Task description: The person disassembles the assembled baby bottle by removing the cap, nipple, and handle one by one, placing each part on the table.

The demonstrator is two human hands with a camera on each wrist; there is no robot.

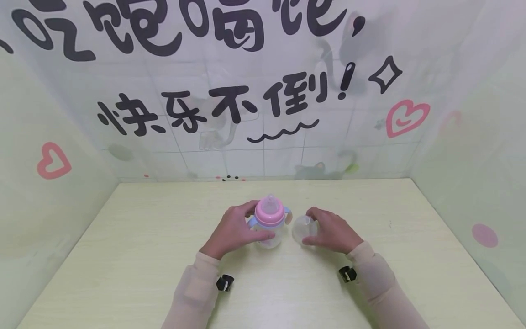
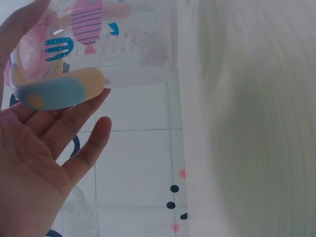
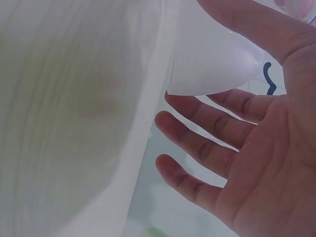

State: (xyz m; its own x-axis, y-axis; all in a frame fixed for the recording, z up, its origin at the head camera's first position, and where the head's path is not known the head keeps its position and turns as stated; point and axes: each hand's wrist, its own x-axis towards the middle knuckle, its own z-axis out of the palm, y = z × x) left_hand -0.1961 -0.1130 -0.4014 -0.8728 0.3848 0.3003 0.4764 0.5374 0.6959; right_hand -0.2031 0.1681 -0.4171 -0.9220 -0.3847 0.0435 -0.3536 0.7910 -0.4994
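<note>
The left hand (image 1: 238, 230) holds the bottle (image 1: 269, 220), the right hand (image 1: 334, 232) a clear cap (image 1: 302, 230). Only the left wrist view shows the striped fish print (image 2: 87, 22), near the thumb (image 2: 20, 23).

A pale table is carrying a baby bottle and a dome-shaped cap.
The table (image 1: 135, 256) is showing a light, yellowish top with faint streaks of grain, its far edge running behind the bottle (image 1: 269, 222). The bottle is standing upright, its clear body wearing a pink collar and a translucent teat on top, a printed pink fish on its side, and handles (image 2: 61, 90) in blue and peach projecting to either side. Just to the right of the bottle, apart from it, the cap (image 1: 302, 230) is sitting with its rounded end up; its rim is apparently resting on the tabletop, though the contact is hard to make out. Soft shadow is spreading over the grain beside the bottle.
</note>
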